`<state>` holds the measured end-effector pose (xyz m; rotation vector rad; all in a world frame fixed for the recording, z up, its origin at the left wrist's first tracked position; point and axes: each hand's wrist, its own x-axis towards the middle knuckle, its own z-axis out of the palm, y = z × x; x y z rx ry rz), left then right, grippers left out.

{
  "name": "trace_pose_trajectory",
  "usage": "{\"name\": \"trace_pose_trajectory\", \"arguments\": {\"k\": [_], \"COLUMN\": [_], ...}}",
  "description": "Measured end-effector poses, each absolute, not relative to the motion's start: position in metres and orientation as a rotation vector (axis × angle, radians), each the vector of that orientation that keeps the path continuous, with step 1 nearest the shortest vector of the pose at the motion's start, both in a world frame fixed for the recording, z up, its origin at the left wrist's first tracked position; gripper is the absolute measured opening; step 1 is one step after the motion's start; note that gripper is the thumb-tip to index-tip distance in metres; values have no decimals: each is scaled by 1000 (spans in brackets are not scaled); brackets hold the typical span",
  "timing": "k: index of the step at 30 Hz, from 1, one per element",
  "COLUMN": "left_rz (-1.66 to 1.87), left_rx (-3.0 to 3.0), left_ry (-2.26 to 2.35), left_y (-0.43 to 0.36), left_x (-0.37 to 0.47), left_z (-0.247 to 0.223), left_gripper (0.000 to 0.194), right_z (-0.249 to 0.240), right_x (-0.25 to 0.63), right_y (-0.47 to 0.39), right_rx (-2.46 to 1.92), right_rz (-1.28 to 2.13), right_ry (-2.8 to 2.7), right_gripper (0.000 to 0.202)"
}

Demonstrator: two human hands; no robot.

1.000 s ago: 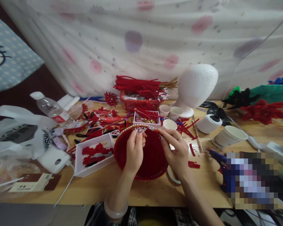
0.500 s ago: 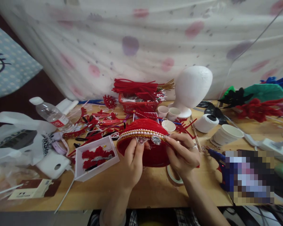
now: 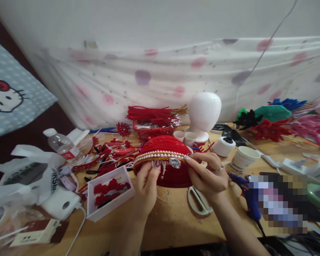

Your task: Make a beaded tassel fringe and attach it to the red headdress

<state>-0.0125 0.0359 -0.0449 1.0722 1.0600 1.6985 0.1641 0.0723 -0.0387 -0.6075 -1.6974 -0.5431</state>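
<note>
A red velvet-like headpiece [image 3: 165, 144], rounded like a cap, is held up above the table. Rows of white pearl beads [image 3: 160, 153] and a gold strip run along its edge, with a silver flower ornament [image 3: 175, 163] fixed near the right. My left hand [image 3: 148, 181] pinches the edge from the left, thumb on the beaded trim; a short pearl strand [image 3: 163, 170] dangles beside the thumb. My right hand [image 3: 209, 172], with a ring on one finger, pinches the right end of the pearl trim. Both hands are closed on the headpiece.
Scissors [image 3: 199, 202] lie below my right hand. A white foam head [image 3: 204, 112], paper cups [image 3: 244, 157], a thread cone [image 3: 224, 146] and a blue glue gun [image 3: 246, 199] stand or lie rightward. Leftward are a white box [image 3: 110, 192] with red flowers, a bottle [image 3: 65, 147] and plastic bags.
The headpiece has tilted, so its beaded front and a dangling pearl strand show more. Both hands keep their grip. The camera view has tipped upward, and the scissors show more fully.
</note>
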Motion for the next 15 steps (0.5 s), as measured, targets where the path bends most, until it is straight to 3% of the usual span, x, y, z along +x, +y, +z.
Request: {"name": "trace_pose_trajectory", "arguments": {"k": [5,15], "left_rz": [1662,1590], "left_rx": [1156,1328], "left_ry": [1008,886], "left_y": [31,29], "left_x": [-15,-21], "left_z": [-25,-3], "left_gripper": [18,24], "right_z": [-25,-19], "right_x": [168,166], "right_y": [80,85], "right_rx": [-472,-488], "right_rz": [-732,-793], "right_ry": [-1605,-1537], "right_gripper": [50,51]}}
